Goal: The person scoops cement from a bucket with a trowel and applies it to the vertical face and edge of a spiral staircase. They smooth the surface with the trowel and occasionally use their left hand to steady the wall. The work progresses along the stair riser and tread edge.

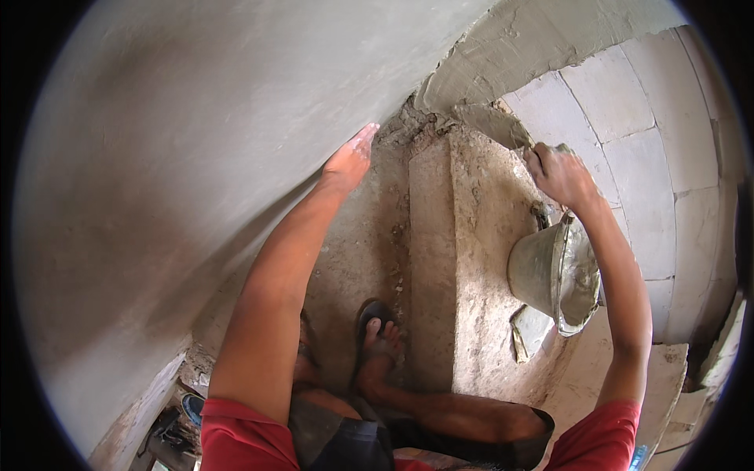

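Observation:
My left hand reaches out along the smooth plastered wall, its fingers straight and its skin dusted with plaster. It holds nothing; whether it touches the wall I cannot tell. Farther right, my right hand is closed round the grip of a trowel. The trowel's grey, mortar-smeared blade points left, by the foot of the freshly plastered strip. Below this hand a mortar-caked bucket lies tipped on the rough ledge, its mouth to the right, with wet mortar inside.
A raised concrete ledge runs beside my sandalled foot. Bare pale blocks form the wall on the right. A flat, mortar-stained piece lies against the bucket. Crumbled mortar fills the corner ahead.

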The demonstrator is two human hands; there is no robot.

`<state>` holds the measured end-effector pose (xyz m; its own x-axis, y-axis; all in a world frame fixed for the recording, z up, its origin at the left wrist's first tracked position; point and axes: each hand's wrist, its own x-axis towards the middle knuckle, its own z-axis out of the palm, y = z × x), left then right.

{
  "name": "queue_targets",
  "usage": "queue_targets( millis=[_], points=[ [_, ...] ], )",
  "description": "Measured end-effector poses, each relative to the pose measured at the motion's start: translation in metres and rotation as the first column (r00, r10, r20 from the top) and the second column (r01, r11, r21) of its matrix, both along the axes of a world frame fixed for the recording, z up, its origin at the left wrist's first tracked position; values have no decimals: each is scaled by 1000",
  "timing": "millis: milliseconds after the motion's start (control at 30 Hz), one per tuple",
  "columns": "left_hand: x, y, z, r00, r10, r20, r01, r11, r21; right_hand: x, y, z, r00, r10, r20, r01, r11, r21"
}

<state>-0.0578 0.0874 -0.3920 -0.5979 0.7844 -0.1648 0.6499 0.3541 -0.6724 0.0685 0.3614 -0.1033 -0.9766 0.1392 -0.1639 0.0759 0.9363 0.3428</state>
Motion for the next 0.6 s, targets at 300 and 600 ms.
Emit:
queue_targets(
  millis=[300, 600],
  points=[
    [-2, 0, -5, 999, 1, -48, -2, 1000, -23, 12, -28, 10, 963, -89, -255, 88, 996, -18],
    [-3, 0, -9, 999, -1, -35, 0, 1000, -7, -6, -29, -28, 997, -15, 72, 6, 992, 127]
  ],
)
